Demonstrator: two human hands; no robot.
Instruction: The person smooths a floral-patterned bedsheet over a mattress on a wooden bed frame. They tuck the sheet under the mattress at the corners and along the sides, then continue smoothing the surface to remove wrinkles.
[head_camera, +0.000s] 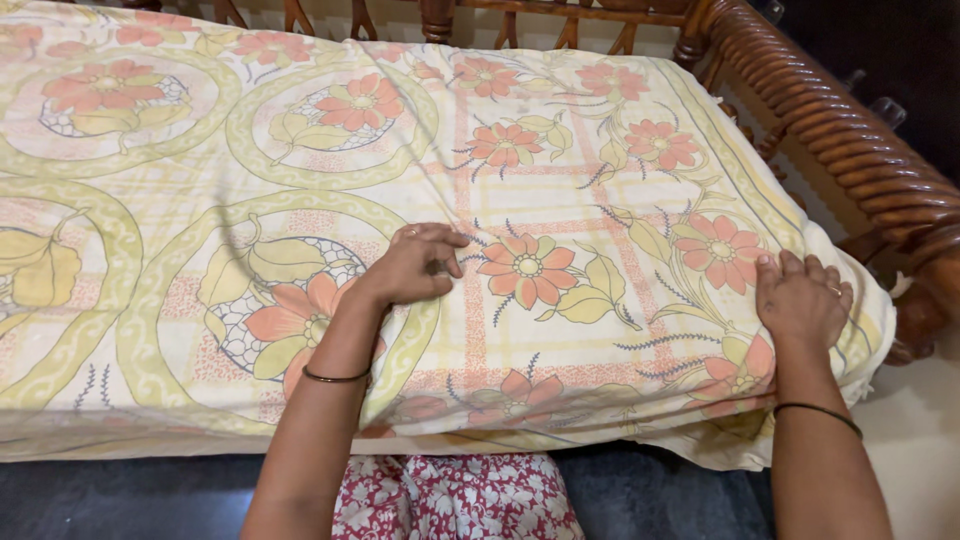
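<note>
Red-and-white floral clothing (460, 497) is seen nearest the lens, below the bed's near edge. Floral bedsheet (560, 200) is spread flat over the bed, hanging over the near and right edges. Carved wooden bed rail (840, 130) bounds the right side; open sheet is left clear to the far left. Left hand (412, 264) is rested mid-sheet, fingers (440, 240) curled, sheet fabric apparently pinched. Right hand (800, 300) is laid flat near the right corner, fingers (790, 264) held close together, pressed on the sheet.

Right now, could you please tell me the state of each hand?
Left hand: fingers curled, pinching a fold of the floral bedsheet.
Right hand: open, pressed flat on the sheet near the mattress corner.
</note>
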